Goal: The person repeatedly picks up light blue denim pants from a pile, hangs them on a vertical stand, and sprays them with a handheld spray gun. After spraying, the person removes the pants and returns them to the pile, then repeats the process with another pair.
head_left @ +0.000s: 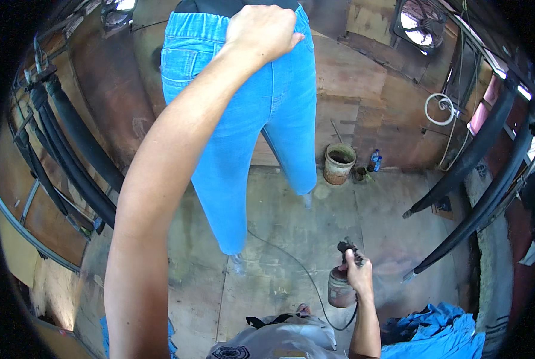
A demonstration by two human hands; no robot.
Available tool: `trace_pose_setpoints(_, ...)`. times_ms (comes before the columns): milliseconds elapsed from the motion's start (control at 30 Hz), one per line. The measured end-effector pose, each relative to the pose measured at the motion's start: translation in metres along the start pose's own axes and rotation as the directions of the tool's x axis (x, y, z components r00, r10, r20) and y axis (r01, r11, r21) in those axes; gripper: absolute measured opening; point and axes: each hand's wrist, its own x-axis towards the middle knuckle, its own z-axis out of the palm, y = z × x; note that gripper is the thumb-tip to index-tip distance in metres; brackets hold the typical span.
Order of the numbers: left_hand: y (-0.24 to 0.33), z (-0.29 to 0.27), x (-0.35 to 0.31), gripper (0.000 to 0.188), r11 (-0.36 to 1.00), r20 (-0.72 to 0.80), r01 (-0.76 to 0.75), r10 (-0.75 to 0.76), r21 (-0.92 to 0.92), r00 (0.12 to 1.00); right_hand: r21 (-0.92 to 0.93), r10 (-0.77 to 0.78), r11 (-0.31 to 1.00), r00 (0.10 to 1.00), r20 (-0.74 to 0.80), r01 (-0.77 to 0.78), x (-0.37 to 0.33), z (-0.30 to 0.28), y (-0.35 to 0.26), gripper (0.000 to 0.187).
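Observation:
Bright blue jeans (237, 131) with an elastic waistband hang upright in front of me, stretched over a dark form at the top. Clear tips show below both leg hems. My left hand (263, 31) is closed at the front of the waistband, its fingers curled over and mostly hidden. Low on the right, my right hand (359, 274) grips a spray gun (346, 251). A dirty cup (341, 290) hangs beneath the gun, and a thin hose (300, 266) curves across near it.
A stained bucket (339, 164) and blue-capped bottles (375, 160) stand by the back wall. Dark padded tubes jut in from the left (79, 125) and right (468, 155). Blue garments (435, 335) are heaped at lower right. A fan (419, 24) sits high up.

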Motion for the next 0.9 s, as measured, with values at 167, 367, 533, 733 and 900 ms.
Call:
trace_pose_setpoints(167, 0.005, 0.001, 0.010, 0.034, 0.998, 0.037, 0.062, -0.061, -0.029, 0.997, 0.148, -0.076, 0.986, 0.997, 0.032, 0.070, -0.032, 0.022, -0.054, 0.051)
trace_pose_setpoints(367, -0.008, -0.006, 0.015, 0.034, 1.000, -0.037, -0.021, 0.021, 0.002, 0.999, 0.406, -0.557, 0.697, 0.803, -0.212, 0.591, -0.050, -0.012, -0.174, 0.066)
trace_pose_setpoints(533, -0.015, -0.026, 0.006, 0.038, 0.999, 0.050, -0.047, 0.047, -0.007, 0.998, 0.413, -0.629, 0.602, 0.725, -0.283, 0.683, -0.074, -0.037, -0.216, 0.078)
trace_pose_setpoints(733, -0.031, -0.042, -0.006, 0.043, 0.996, 0.064, -0.084, 0.085, -0.022, 0.994, 0.449, -0.441, 0.800, 0.897, -0.007, 0.397, -0.053, -0.009, -0.176, 0.058)
trace_pose_setpoints(900, -0.046, -0.044, -0.012, 0.047, 0.993, 0.047, -0.112, 0.114, -0.047, 0.992, -0.041, -0.024, 0.999, 0.977, 0.214, 0.033, -0.025, 0.026, -0.146, 0.043)
